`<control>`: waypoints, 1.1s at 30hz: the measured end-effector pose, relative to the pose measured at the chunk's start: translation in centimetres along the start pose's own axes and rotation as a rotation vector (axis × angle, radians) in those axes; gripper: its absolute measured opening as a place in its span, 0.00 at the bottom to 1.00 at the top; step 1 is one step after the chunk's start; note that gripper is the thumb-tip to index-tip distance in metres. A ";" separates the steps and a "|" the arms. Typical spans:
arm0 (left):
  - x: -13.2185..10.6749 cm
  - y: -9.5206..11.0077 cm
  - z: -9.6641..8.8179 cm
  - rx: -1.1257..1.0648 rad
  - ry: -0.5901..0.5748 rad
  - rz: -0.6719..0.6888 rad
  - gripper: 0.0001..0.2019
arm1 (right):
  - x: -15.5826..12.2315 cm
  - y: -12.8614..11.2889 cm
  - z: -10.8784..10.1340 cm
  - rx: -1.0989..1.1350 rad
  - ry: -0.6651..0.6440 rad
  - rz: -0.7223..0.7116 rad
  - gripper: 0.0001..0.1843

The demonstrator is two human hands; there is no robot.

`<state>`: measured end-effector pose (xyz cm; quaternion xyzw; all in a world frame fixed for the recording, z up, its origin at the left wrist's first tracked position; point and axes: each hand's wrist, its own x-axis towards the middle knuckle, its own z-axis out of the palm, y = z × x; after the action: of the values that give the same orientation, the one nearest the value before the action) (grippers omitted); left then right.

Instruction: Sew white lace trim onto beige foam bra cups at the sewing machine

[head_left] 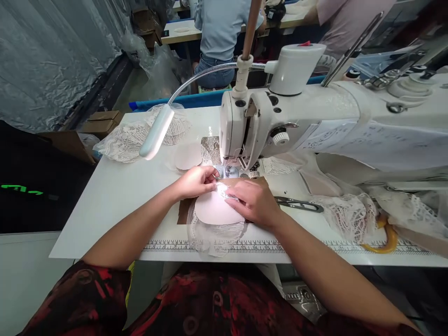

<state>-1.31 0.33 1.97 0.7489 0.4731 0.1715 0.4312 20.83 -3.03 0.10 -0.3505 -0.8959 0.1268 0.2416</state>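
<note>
A pale oval fabric pad [215,211] with a sheer lace layer [214,235] under it lies on the table just in front of the presser foot [229,170]. My left hand [198,181] pinches the pad's far edge, fingertips beside the needle area. From the other side, my right hand [255,199] has thumb and fingers closed on the same edge, where lamp light washes out the detail. The white sewing machine [238,126] stands right behind both hands. Another pale pad [188,156] with lace lies beyond my left hand.
Lace pieces [128,142] are piled at the back left, under a gooseneck lamp [157,133]. Black thread snips [301,204], more lace [350,217] and yellow-handled scissors [387,238] lie to the right. A ruler strip [266,247] runs along the front edge. Two people sit beyond.
</note>
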 end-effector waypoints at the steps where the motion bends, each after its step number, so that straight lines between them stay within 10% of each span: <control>1: 0.4 0.1 0.2 0.022 0.018 0.027 0.10 | 0.0 0.1 0.1 -0.031 -0.008 0.025 0.13; 7: -1.1 2.2 -0.2 0.392 0.340 0.138 0.08 | 0.1 0.3 0.6 -0.141 -0.065 0.093 0.13; 17: -2.4 1.2 3.2 0.761 0.114 0.412 0.16 | 0.2 0.0 0.6 -0.216 -0.079 0.144 0.18; 33: -0.2 -0.1 0.5 0.703 0.005 0.477 0.19 | 1.2 -0.1 0.8 -0.315 -0.124 0.289 0.17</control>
<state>-1.14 -0.08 1.68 0.9385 0.3172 0.0963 0.0968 19.60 -2.30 -0.11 -0.5001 -0.8583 0.0399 0.1079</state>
